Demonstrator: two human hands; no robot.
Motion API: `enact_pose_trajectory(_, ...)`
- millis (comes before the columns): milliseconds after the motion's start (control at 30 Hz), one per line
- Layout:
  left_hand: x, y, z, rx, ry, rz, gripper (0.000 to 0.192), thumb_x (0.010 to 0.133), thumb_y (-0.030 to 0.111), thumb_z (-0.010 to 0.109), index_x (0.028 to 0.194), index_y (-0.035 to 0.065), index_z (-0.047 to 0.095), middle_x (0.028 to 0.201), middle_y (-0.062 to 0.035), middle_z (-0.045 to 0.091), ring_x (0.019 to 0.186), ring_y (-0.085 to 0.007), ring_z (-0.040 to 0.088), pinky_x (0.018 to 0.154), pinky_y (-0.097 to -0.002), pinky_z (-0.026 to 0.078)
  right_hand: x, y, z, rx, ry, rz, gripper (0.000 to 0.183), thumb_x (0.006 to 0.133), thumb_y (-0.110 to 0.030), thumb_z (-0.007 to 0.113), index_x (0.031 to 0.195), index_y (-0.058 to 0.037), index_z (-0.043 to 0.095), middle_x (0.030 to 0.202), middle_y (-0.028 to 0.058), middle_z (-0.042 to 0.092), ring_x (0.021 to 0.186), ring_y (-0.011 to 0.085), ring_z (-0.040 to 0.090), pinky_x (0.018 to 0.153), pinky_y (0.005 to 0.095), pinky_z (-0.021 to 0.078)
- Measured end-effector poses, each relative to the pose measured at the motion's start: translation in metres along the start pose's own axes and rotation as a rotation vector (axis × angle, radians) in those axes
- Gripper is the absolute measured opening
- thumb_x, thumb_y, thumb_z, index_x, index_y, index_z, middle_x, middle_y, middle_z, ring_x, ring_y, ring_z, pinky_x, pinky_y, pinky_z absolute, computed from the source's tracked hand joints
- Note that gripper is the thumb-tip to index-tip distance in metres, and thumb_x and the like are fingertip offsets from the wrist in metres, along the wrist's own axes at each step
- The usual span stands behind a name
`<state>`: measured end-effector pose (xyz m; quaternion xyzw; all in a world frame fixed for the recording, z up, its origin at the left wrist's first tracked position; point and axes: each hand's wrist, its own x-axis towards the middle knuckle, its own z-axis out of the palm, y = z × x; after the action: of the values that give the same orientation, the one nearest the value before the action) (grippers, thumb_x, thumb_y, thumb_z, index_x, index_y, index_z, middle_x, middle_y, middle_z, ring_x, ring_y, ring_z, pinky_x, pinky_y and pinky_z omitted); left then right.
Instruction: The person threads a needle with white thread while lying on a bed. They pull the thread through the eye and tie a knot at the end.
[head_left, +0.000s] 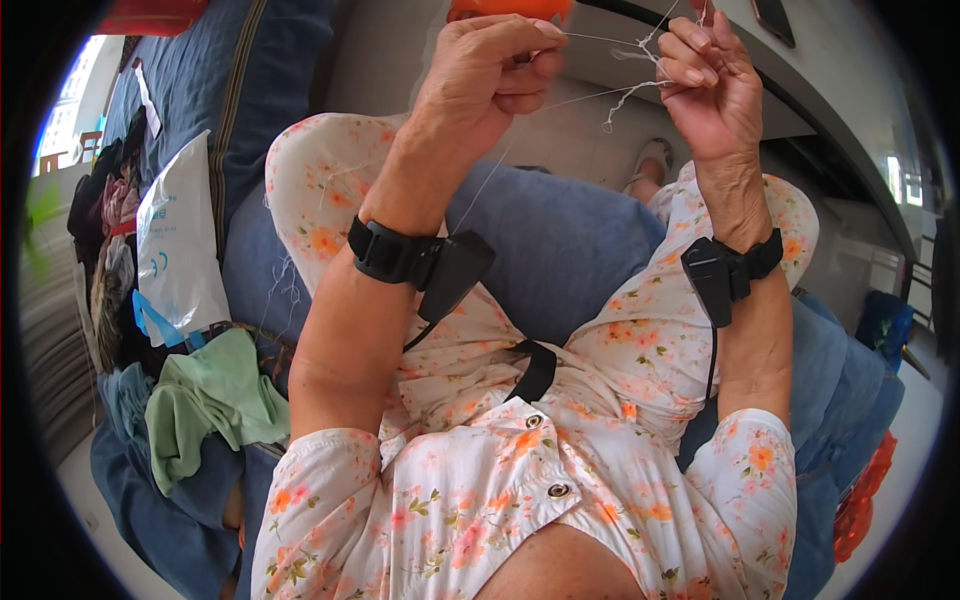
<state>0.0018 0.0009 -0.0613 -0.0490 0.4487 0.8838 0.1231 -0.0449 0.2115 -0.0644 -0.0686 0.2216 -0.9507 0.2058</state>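
Note:
White thread (636, 88) is stretched between my two raised hands, with loose, knotted strands dangling near the right one. My left hand (480, 79) pinches a fine strand between thumb and fingertips, its other fingers curled. Strands pass through the curled fingers of my right hand (709, 97), and some run up past the picture's top edge. Another fine strand slants down from beneath my left hand towards its wrist strap. Black devices are strapped to both wrists. More loose thread (285, 283) lies by my left thigh on the blue seat cover (559, 247).
An orange object (510, 9) is partly visible beyond my left hand. A glossy light table (847, 67) curves along the right, bearing a dark phone (772, 20). Beside me at left lie a white plastic bag (176, 247), a pale green cloth (214, 405) and piled fabrics.

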Motion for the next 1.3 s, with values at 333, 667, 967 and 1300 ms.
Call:
enact_pose_trajectory(333, 0.004, 0.001, -0.008, -0.215, -0.126, -0.086, 0.01, 0.086, 0.008, 0.06, 0.089, -0.0006, 0.057, 0.068, -0.0041, 0.054, 0.043, -0.001, 0.033, 0.04, -0.0174, 0.026, 0.0, -0.004, 0.0, -0.019, 0.027, -0.035, 0.032, 0.091, -0.016, 0.059, 0.121, -0.0076, 0.055, 0.066, -0.0012, 0.046, 0.053, 0.0072, 0.042, 0.049, 0.0195, 0.0398)
enact_pose_trajectory(667, 0.01, -0.003, -0.016, -0.325, -0.117, -0.003, 0.014, 0.092, 0.006, 0.05, 0.096, -0.0057, 0.055, 0.076, -0.0071, 0.053, 0.045, -0.0011, 0.03, 0.04, -0.0167, 0.023, -0.002, -0.007, 0.0, -0.024, 0.074, -0.03, 0.032, 0.089, -0.015, 0.063, 0.119, -0.0082, 0.056, 0.068, -0.0015, 0.044, 0.052, 0.0065, 0.039, 0.043, 0.0175, 0.0362)
enact_pose_trajectory(967, 0.009, 0.0, -0.019, -0.26, -0.056, 0.048, 0.016, 0.091, 0.007, 0.051, 0.097, -0.0082, 0.055, 0.078, -0.0119, 0.057, 0.042, -0.0013, 0.028, 0.038, -0.0163, 0.021, -0.004, -0.019, 0.007, -0.092, 0.117, -0.027, 0.033, 0.088, -0.015, 0.063, 0.119, -0.0094, 0.055, 0.067, -0.0033, 0.04, 0.051, 0.0043, 0.035, 0.038, 0.014, 0.0293)
enact_pose_trajectory(1300, 0.008, 0.005, -0.018, -0.146, -0.018, 0.07, 0.018, 0.09, 0.009, 0.052, 0.094, -0.0074, 0.058, 0.075, -0.0126, 0.06, 0.04, -0.0009, 0.026, 0.037, -0.0167, 0.02, 0.0, -0.045, -0.018, -0.069, -0.117, -0.026, 0.042, 0.091, -0.006, 0.056, 0.13, 0.0005, 0.043, 0.079, 0.0043, 0.04, 0.056, 0.008, 0.035, 0.04, 0.0186, 0.0297)
